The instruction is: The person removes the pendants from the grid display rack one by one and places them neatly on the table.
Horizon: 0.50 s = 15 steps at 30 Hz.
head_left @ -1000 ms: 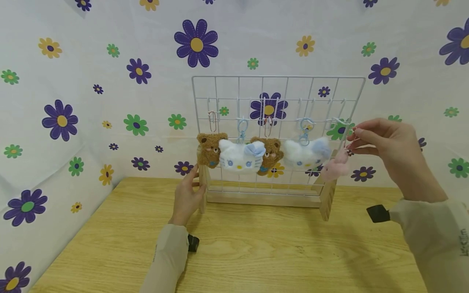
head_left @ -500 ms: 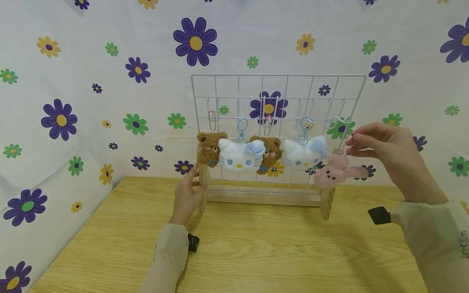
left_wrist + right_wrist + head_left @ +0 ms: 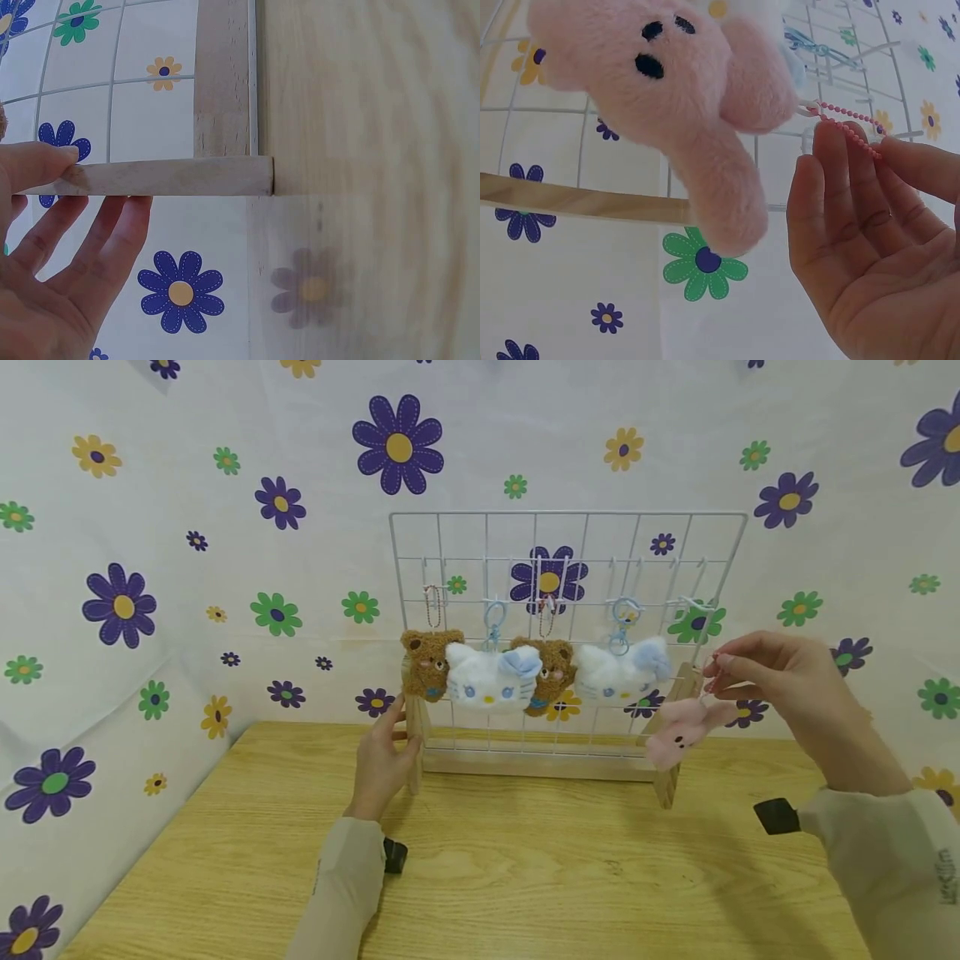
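Between thumb and fingers, my right hand (image 3: 787, 689) pinches the pink bead chain (image 3: 855, 115) of a pink plush keychain (image 3: 686, 731). The plush dangles in front of the rack's right leg (image 3: 669, 777); long floppy ears and dark eyes show in the right wrist view. My left hand (image 3: 382, 768) holds the left wooden leg (image 3: 172, 177) of the white wire grid rack (image 3: 567, 514), thumb on one side and fingers on the other. On the rack hang two brown bear plushes (image 3: 427, 664) and two white cat-head plushes with blue bows (image 3: 487, 689).
Several white hooks stick out of the grid, among them a hook (image 3: 693, 603) at the right end with nothing hanging on it. The rack stands on a wood-grain table (image 3: 525, 868). Behind it hangs a flower-printed cloth (image 3: 300, 435).
My right hand has lowered and drawn the pink plush down from the right-end hook, and the plush has swung and turned. The left hand stays on the leg.
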### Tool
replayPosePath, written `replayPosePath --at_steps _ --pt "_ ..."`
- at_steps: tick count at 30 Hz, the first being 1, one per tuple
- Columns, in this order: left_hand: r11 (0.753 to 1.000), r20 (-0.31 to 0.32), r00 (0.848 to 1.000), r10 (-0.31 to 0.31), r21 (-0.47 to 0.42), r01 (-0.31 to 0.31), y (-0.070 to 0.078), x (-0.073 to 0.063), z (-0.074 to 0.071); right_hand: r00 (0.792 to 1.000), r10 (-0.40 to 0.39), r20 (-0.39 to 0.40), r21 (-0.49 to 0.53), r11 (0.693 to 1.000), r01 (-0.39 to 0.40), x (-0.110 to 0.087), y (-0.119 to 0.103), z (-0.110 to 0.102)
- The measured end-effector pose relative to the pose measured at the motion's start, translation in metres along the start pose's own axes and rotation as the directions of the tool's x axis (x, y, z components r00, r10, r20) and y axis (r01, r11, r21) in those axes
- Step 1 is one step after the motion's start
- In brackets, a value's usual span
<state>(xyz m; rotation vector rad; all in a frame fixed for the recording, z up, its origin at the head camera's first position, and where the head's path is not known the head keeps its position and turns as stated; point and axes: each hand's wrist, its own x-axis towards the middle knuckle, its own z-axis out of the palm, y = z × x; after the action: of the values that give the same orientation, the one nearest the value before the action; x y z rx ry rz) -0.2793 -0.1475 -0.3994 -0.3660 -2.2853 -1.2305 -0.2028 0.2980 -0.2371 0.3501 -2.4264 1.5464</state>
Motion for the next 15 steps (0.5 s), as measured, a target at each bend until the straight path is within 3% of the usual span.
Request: replayPosePath --at_steps 8,15 --pt "1.000 0.019 1.000 -0.020 -0.014 0.020 0.001 -0.001 -0.001 1.000 -0.010 0.002 -0.010 1.000 0.010 -0.009 0.007 0.007" --pt "0.999 0.022 0.999 -0.036 -0.012 0.036 0.001 -0.001 -0.001 1.000 0.006 0.010 0.144 0.990 -0.008 -0.016 0.016 0.008"
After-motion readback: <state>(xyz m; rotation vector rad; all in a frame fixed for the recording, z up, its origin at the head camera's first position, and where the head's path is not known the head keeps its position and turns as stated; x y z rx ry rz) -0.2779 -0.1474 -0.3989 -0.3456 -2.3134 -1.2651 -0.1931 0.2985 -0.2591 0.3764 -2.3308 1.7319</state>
